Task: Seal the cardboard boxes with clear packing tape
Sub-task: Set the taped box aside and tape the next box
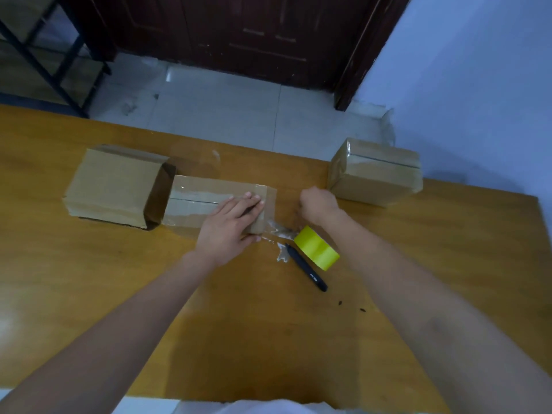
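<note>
A small cardboard box (pixel 197 201) lies in the middle of the wooden table, with clear tape along its top seam. My left hand (pixel 230 225) rests flat on its right end, fingers spread over the tape. My right hand (pixel 318 204) is closed in a fist just right of the box; what it grips is hidden. A strip of clear tape (pixel 279 231) runs from the box's right end toward a yellow-cored tape roll (pixel 316 248) lying below that fist. A larger box (pixel 115 186) with an open end sits at the left. A taped box (pixel 376 171) stands at the right.
A black utility knife (pixel 306 268) lies on the wooden table (pixel 268 339) beside the roll, next to a scrap of crumpled tape. The table's far edge runs just behind the boxes, with tiled floor, a dark wooden door and a metal shelf frame beyond.
</note>
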{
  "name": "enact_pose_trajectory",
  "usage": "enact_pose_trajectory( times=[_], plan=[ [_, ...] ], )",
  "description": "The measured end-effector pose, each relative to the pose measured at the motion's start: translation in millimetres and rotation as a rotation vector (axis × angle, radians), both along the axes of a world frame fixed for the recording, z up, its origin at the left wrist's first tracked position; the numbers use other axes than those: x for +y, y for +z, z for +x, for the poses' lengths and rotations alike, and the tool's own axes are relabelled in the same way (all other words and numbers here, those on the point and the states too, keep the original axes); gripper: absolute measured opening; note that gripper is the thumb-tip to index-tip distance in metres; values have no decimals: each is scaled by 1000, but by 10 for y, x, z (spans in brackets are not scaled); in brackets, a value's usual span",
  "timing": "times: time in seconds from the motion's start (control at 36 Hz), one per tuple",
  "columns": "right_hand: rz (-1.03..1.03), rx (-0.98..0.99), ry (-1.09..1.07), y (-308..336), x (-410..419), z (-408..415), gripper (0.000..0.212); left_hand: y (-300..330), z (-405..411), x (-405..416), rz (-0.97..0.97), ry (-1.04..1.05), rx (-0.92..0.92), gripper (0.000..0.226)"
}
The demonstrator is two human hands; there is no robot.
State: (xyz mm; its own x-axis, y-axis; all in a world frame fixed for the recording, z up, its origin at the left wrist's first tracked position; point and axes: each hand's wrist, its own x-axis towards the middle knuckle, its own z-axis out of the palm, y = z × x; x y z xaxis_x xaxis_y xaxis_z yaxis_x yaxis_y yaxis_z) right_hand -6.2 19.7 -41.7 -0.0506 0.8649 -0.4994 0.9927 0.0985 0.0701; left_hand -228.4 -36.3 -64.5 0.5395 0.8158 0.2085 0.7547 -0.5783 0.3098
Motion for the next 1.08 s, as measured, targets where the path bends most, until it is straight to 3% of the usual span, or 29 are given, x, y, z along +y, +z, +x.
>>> enact_pose_trajectory(
  times=[0.08,0.22,0.39,0.72,0.86,0.97,1.08],
  plan=[
    [42,98,-117,100,-125,94,36,7,-9,-3,-14,-2,4,77],
    [-80,331,-257,71,-472,131,53,24,-17,3,-56,-6,27,76],
    [22,271,-338,103,-729,152,68,72,-11,13,-122,-6,16,75],
    [-31,195,-343,96,-769,198,57,127,4,27,-217,14,4,75],
    [36,212,-334,149,-743,116,53,191,-3,65,-248,2,41,72],
    [172,376,-385,188,-694,-28,47,281,1,97,-264,-11,96,72],
    [154,782,-575,275,-666,-270,42,353,22,97,-269,-11,124,69]
  ],
)
